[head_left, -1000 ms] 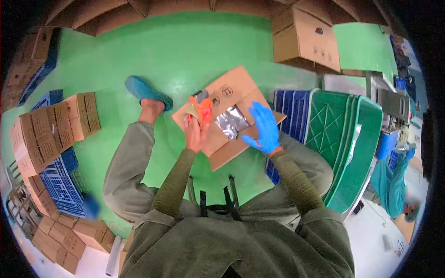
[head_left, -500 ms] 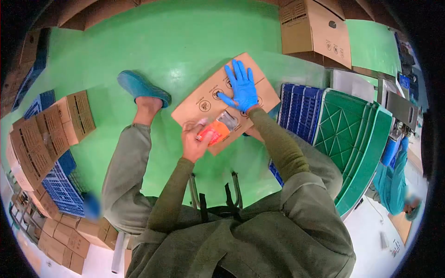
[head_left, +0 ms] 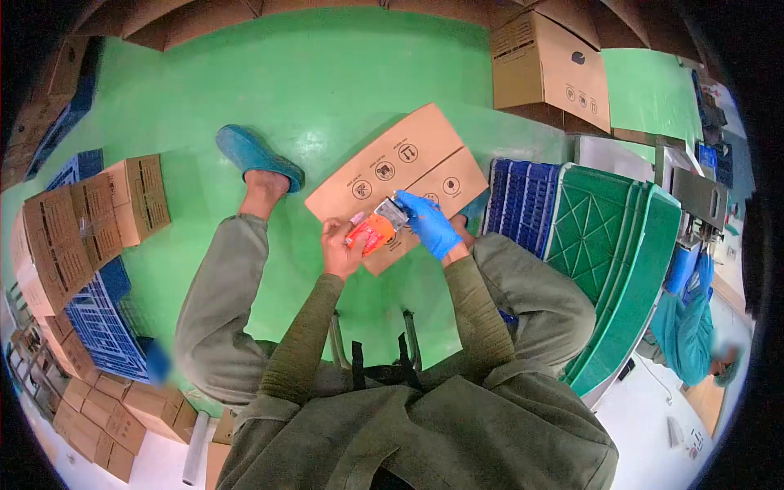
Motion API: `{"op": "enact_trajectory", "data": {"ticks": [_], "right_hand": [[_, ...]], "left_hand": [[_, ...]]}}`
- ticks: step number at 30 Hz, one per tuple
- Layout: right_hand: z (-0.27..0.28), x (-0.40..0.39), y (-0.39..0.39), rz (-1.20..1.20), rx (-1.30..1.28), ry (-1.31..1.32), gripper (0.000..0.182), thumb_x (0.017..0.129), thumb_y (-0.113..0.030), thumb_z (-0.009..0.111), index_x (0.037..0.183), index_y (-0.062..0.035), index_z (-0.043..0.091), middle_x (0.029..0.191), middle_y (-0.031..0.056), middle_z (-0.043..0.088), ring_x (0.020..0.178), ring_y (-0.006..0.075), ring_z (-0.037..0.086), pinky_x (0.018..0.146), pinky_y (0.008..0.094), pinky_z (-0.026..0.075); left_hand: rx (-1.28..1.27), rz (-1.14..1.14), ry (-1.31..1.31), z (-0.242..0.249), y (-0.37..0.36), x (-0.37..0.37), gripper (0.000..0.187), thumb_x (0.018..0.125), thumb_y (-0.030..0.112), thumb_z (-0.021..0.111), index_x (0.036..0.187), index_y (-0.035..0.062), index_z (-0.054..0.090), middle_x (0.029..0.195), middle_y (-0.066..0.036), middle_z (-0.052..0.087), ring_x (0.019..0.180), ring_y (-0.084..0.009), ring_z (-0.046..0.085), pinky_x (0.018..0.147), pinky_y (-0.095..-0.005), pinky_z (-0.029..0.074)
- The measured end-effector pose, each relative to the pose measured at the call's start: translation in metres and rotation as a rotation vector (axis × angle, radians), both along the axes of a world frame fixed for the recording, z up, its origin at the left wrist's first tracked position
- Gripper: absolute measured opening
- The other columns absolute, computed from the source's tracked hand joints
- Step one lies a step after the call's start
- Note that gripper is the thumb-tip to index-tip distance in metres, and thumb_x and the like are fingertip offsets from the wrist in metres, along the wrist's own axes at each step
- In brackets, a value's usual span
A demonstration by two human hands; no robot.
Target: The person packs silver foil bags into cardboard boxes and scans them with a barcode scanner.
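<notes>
A flat cardboard carton (head_left: 412, 147) with printed symbols lies on the green floor between the person's legs. Over its near part my left hand (head_left: 341, 245), bare, grips an orange-and-red packet (head_left: 374, 233) by its left end. My right hand (head_left: 429, 225), in a blue glove, has its fingers closed on the dark, silvery end (head_left: 392, 214) of the same packet. The packet is tilted, its dark end up and to the right.
Blue crates (head_left: 523, 204) and green crates (head_left: 600, 237) stand at the right, an upright carton (head_left: 547, 69) behind them. More cartons (head_left: 57, 245) and a blue crate (head_left: 106, 318) are at the left. A co-worker in teal (head_left: 682, 335) is far right.
My right hand has come off the carton's top, moved down toward me and closed on the packet's dark end. The left hand still holds the packet in about the same place.
</notes>
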State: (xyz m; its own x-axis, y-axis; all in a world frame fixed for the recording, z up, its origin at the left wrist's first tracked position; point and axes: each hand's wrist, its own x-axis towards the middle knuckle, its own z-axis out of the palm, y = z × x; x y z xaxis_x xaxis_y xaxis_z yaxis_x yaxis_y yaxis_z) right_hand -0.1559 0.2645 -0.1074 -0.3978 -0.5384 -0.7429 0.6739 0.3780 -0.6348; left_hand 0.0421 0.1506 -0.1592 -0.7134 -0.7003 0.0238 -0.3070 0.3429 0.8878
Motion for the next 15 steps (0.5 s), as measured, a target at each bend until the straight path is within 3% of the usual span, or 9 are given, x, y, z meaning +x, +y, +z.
{"op": "enact_trajectory", "data": {"ticks": [3,8,9,11,13,15], "right_hand": [[0.004,-0.003,-0.005,0.056,0.078,-0.001,0.032,0.098,-0.034,0.065,0.108,-0.0054,0.073,0.1,0.0016,0.072,0.087,0.012,0.064,0.08,0.0297,0.05],[0.03,-0.091,-0.004,-0.081,0.115,0.376,0.015,0.098,-0.015,0.062,0.091,-0.0048,0.07,0.084,0.0034,0.068,0.075,0.0137,0.065,0.067,0.0307,0.053],[-0.02,-0.142,0.027,-0.108,0.008,0.481,0.016,0.099,-0.017,0.063,0.09,-0.006,0.07,0.081,0.0039,0.067,0.067,0.0136,0.062,0.062,0.0305,0.053],[-0.038,-0.213,0.049,-0.259,0.09,0.46,0.021,0.101,-0.024,0.065,0.085,-0.0094,0.068,0.074,0.0005,0.063,0.06,0.0143,0.059,0.06,0.032,0.056],[-0.063,-0.247,0.059,-0.173,0.135,0.436,0.017,0.099,-0.024,0.068,0.089,-0.0102,0.067,0.079,0.0005,0.063,0.066,0.0143,0.061,0.066,0.0342,0.057],[-0.087,-0.258,0.061,-0.116,0.124,0.429,0.014,0.098,-0.022,0.068,0.089,-0.0108,0.067,0.079,0.001,0.064,0.065,0.0149,0.062,0.067,0.036,0.058]], "left_hand": [[-0.006,-0.015,-0.03,0.006,-0.002,-0.001,0.035,0.082,0.032,0.076,0.097,0.0005,0.076,0.083,-0.017,0.068,0.089,-0.0348,0.057,0.086,-0.0448,0.048],[0.063,-0.279,-0.121,0.052,-0.035,-0.042,0.042,0.082,0.042,0.078,0.091,0.0001,0.075,0.08,-0.022,0.067,0.085,-0.0384,0.059,0.082,-0.0456,0.046],[0.098,-0.309,-0.109,0.053,-0.042,-0.051,0.045,0.083,0.044,0.077,0.091,0.0002,0.075,0.078,-0.022,0.067,0.083,-0.0388,0.06,0.082,-0.0463,0.046],[0.039,-0.343,-0.165,0.05,-0.042,-0.068,0.044,0.084,0.045,0.076,0.094,0.0017,0.076,0.076,-0.022,0.067,0.079,-0.0388,0.062,0.08,-0.0461,0.047],[-0.141,-0.339,-0.311,0.046,-0.025,-0.09,0.04,0.087,0.042,0.075,0.101,0.0042,0.078,0.075,-0.02,0.069,0.076,-0.038,0.064,0.075,-0.0446,0.049],[0.0,-0.298,-0.411,0.058,-0.018,-0.116,0.042,0.088,0.044,0.074,0.101,0.0048,0.078,0.073,-0.02,0.069,0.074,-0.0381,0.065,0.072,-0.0462,0.05]]}}
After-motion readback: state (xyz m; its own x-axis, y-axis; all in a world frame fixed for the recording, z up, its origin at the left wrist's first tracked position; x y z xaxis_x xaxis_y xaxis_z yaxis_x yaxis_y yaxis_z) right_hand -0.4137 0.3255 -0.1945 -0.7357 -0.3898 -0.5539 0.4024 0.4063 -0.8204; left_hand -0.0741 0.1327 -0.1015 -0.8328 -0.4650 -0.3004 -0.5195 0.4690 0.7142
